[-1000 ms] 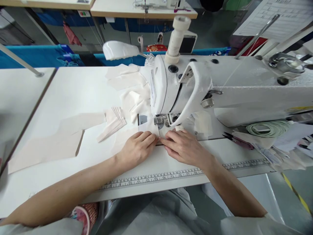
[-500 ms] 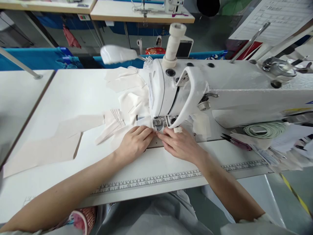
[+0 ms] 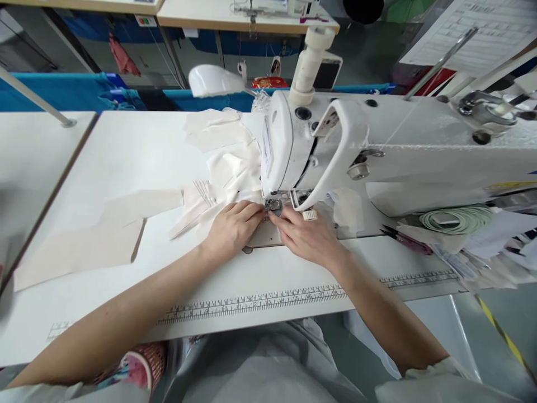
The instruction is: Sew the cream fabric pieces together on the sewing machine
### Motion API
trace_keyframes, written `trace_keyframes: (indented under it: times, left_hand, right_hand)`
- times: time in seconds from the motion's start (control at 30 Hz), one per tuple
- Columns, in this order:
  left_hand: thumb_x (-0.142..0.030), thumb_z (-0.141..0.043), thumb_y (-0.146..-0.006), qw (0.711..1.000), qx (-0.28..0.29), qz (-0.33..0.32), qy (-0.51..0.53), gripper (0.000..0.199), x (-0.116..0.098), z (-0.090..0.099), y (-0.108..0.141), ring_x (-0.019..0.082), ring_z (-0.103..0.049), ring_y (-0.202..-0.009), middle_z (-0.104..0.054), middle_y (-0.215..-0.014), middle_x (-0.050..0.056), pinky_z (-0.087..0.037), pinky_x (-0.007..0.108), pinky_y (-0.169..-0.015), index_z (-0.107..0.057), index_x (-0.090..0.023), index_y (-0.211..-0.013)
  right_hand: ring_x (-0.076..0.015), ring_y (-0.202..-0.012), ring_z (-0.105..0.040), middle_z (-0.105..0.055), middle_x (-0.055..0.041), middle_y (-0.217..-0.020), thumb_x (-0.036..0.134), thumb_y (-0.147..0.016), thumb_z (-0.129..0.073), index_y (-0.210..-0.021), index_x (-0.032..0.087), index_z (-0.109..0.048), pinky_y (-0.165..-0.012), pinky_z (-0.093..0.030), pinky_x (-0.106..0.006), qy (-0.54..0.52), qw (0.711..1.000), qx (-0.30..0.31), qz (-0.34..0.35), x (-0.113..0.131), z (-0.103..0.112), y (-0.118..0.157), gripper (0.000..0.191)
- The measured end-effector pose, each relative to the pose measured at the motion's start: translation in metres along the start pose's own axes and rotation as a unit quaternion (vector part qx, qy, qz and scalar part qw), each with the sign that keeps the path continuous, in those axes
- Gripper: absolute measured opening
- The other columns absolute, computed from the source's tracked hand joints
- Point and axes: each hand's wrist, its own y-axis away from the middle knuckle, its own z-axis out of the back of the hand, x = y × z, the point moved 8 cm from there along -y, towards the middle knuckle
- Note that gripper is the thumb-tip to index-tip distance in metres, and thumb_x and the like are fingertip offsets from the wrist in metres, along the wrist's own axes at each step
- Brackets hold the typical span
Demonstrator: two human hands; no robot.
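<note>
At the presser foot of a white sewing machine, my two hands meet fingertip to fingertip. My left hand is just left of the foot, its fingers bent and together on a cream fabric piece, most of which it covers. On the right, my right hand has thumb and index finger closed at the edge of the work, close to the foot. What lies between those fingertips is largely hidden. More cream cut pieces lie loosely heaped behind my left hand.
Flat cream panels lie at left. A printed ruler runs along the table's front edge. To the right are thread snips, a pale green coil and fabric scraps. A pink basket stands below the table.
Both hands have shifted slightly forward, closer to the presser foot, uncovering more of the metal plate's front. The whole view has also moved a little.
</note>
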Motion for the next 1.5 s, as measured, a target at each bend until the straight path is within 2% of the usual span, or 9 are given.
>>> trace_keyframes:
  times: [0.17, 0.3, 0.43, 0.63, 0.83, 0.97, 1.13, 1.3, 1.5]
  left_hand:
    - [-0.01, -0.056, -0.094, 1.0, 0.021, -0.001, -0.002, 0.02, 0.001, -0.002, -0.001, 0.02, -0.066, -0.092, -0.071, -0.109, 0.007, -0.055, 0.033, -0.072, -0.067, -0.013, -0.111]
    - [-0.009, -0.054, -0.094, 0.999, 0.036, -0.026, -0.02, 0.022, -0.001, -0.001, -0.002, 0.02, -0.066, -0.092, -0.071, -0.11, 0.008, -0.055, 0.033, -0.071, -0.066, -0.011, -0.113]
    - [-0.01, -0.052, -0.095, 0.998, 0.042, -0.039, -0.035, 0.022, -0.003, -0.001, -0.003, 0.021, -0.066, -0.092, -0.071, -0.109, 0.008, -0.055, 0.034, -0.071, -0.067, -0.011, -0.111]
    - [-0.011, -0.051, -0.096, 0.999, 0.006, -0.034, 0.01, 0.023, -0.003, 0.002, 0.001, 0.022, -0.066, -0.098, -0.071, -0.111, 0.009, -0.057, 0.035, -0.078, -0.065, -0.01, -0.114]
    - [-0.014, -0.047, -0.098, 0.998, 0.032, -0.01, 0.044, 0.024, -0.002, 0.001, 0.004, 0.024, -0.064, -0.105, -0.069, -0.113, 0.011, -0.057, 0.038, -0.081, -0.066, -0.012, -0.114]
    - [-0.014, -0.047, -0.098, 0.998, 0.036, -0.023, 0.045, 0.026, -0.004, 0.003, 0.005, 0.025, -0.063, -0.112, -0.069, -0.119, 0.012, -0.057, 0.039, -0.085, -0.066, -0.011, -0.116]
    - [-0.014, -0.048, -0.097, 0.998, 0.026, -0.044, 0.036, 0.026, -0.011, 0.007, 0.004, 0.025, -0.066, -0.11, -0.07, -0.119, 0.013, -0.058, 0.04, -0.089, -0.066, -0.007, -0.115]
    - [-0.016, -0.049, -0.097, 0.998, 0.044, -0.028, 0.047, 0.028, -0.011, 0.005, 0.003, 0.026, -0.066, -0.112, -0.07, -0.121, 0.013, -0.058, 0.042, -0.091, -0.067, -0.01, -0.117]
    - [-0.016, -0.049, -0.097, 0.999, 0.027, -0.027, 0.029, 0.026, -0.009, 0.004, 0.002, 0.026, -0.067, -0.109, -0.071, -0.118, 0.013, -0.058, 0.042, -0.091, -0.068, -0.008, -0.114]
  right_hand:
    - [-0.02, -0.085, -0.059, -0.068, -0.0086, -0.097, 0.015, -0.098, -0.039, -0.135, 0.015, -0.058, -0.088, -0.041, -0.036, -0.041, 0.999, -0.014, 0.002, -0.01, -0.003, 0.007, 0.042]
    - [-0.0185, -0.081, -0.058, -0.066, -0.0084, -0.094, 0.016, -0.098, -0.038, -0.132, 0.014, -0.061, -0.09, -0.039, -0.036, -0.047, 0.998, -0.037, 0.0, -0.017, -0.006, 0.013, 0.041]
    - [-0.0191, -0.081, -0.056, -0.066, -0.009, -0.093, 0.016, -0.098, -0.038, -0.13, 0.015, -0.062, -0.09, -0.039, -0.036, -0.044, 0.998, -0.042, 0.006, -0.014, -0.007, 0.013, 0.041]
    - [-0.0203, -0.083, -0.056, -0.066, -0.0098, -0.096, 0.015, -0.097, -0.038, -0.133, 0.016, -0.06, -0.09, -0.039, -0.037, -0.034, 0.999, -0.034, 0.005, -0.011, -0.006, 0.011, 0.042]
    - [-0.0218, -0.091, -0.056, -0.066, -0.0088, -0.096, 0.013, -0.095, -0.043, -0.138, 0.019, -0.056, -0.093, -0.038, -0.038, -0.019, 1.0, -0.002, -0.003, -0.005, -0.005, 0.007, 0.046]
    - [-0.0211, -0.089, -0.055, -0.065, -0.0077, -0.098, 0.013, -0.094, -0.044, -0.135, 0.021, -0.059, -0.091, -0.037, -0.037, 0.009, 1.0, -0.006, 0.0, 0.0, -0.003, 0.005, 0.045]
    - [-0.0196, -0.082, -0.054, -0.065, -0.0069, -0.094, 0.012, -0.096, -0.039, -0.133, 0.02, -0.06, -0.087, -0.038, -0.037, 0.017, 1.0, -0.013, -0.005, 0.003, -0.002, 0.006, 0.043]
    - [-0.0206, -0.085, -0.056, -0.066, -0.0083, -0.095, 0.01, -0.095, -0.04, -0.135, 0.018, -0.058, -0.087, -0.039, -0.037, -0.002, 1.0, 0.003, -0.014, 0.004, -0.003, 0.005, 0.045]
    - [-0.0232, -0.091, -0.059, -0.069, -0.01, -0.095, 0.011, -0.094, -0.04, -0.135, 0.015, -0.057, -0.091, -0.04, -0.04, 0.01, 1.0, 0.0, -0.014, 0.002, -0.005, 0.005, 0.044]
